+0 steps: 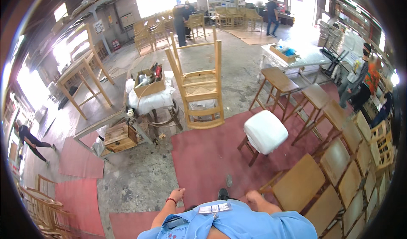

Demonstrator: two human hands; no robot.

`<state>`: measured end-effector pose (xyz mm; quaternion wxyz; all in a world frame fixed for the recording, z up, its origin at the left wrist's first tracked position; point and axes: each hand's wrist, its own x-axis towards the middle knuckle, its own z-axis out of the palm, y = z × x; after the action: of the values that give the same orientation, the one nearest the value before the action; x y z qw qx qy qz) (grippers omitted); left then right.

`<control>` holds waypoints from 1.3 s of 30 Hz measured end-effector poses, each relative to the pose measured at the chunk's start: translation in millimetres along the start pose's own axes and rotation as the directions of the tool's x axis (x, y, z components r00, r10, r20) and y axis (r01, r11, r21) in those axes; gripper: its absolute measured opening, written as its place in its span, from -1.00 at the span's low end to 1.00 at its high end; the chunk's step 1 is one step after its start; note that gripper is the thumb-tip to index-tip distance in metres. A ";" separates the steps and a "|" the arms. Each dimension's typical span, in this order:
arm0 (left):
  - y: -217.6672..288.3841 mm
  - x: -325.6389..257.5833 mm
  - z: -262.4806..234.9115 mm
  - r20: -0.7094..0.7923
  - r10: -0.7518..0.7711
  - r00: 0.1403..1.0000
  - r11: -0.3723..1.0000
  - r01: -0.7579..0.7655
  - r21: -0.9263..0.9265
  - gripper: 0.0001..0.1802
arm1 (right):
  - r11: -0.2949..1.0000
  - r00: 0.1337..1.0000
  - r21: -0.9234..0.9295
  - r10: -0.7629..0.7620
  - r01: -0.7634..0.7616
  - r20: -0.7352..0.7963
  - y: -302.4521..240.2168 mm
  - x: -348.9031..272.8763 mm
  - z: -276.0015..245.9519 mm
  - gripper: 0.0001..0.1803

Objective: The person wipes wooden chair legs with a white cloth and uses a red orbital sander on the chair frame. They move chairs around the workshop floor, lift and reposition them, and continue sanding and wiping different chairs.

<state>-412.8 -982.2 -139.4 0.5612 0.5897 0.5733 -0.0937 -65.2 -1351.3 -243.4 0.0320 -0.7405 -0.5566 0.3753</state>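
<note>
My left hand (pixel 177 194), with a red bracelet at its wrist, hangs at my side with the fingers curled in and nothing visible in them. My right hand (pixel 253 198) hangs low on the other side; its fingers are mostly hidden. The nearest thing to it is a brown wooden seat (pixel 299 183), apart from the hand. Ahead on the red mat (pixel 207 154) stands a stool with a white-wrapped seat (pixel 266 132). A pale wooden chair frame (pixel 202 111) rises beyond the mat's far edge.
At the left, a metal workbench (pixel 91 131) carries a wooden chair; a cardboard box of tools (pixel 149 86) is beside it. Brown stools (pixel 280 80) and rows of seats line the right. A white-covered table (pixel 309 60) stands farther back. Several people (pixel 272 16) are around the hall.
</note>
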 end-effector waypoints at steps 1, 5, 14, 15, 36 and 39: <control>-8.1 10.7 -9.5 -0.008 -0.053 0.999 0.997 0.054 0.058 -0.49 | 1.000 0.997 0.017 -0.010 0.011 -0.080 1.1 32.5 -52.6 -0.80; -36.4 55.7 -43.7 0.003 0.184 0.983 0.876 -0.165 0.454 -0.52 | 0.348 0.851 0.932 0.515 -0.097 -0.104 -22.7 138.6 -243.9 -0.89; 65.2 239.9 -159.5 0.201 0.132 0.971 0.632 -0.238 0.737 -0.49 | 0.443 0.803 0.889 0.568 -0.117 -0.178 -30.5 310.0 -372.5 -0.82; 93.1 261.8 -180.9 0.240 0.179 0.954 0.562 -0.299 0.771 -0.49 | 0.512 0.745 0.809 0.651 -0.287 -0.147 -29.0 316.5 -361.3 -0.80; 691.8 542.1 -332.3 0.169 0.542 0.823 0.824 -0.480 -0.303 -0.34 | -0.198 0.495 0.975 0.841 -0.097 0.220 -14.2 482.4 -427.2 -0.81; 695.3 568.8 -333.2 0.350 0.635 0.689 0.770 -0.599 -0.220 -0.56 | -0.207 0.466 0.978 0.868 0.022 0.173 -13.9 499.1 -472.7 -0.78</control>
<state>137.8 -201.5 -65.2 0.6910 0.6897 0.2162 0.0060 252.6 -747.6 -158.0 0.5492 -0.7194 0.2568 0.3391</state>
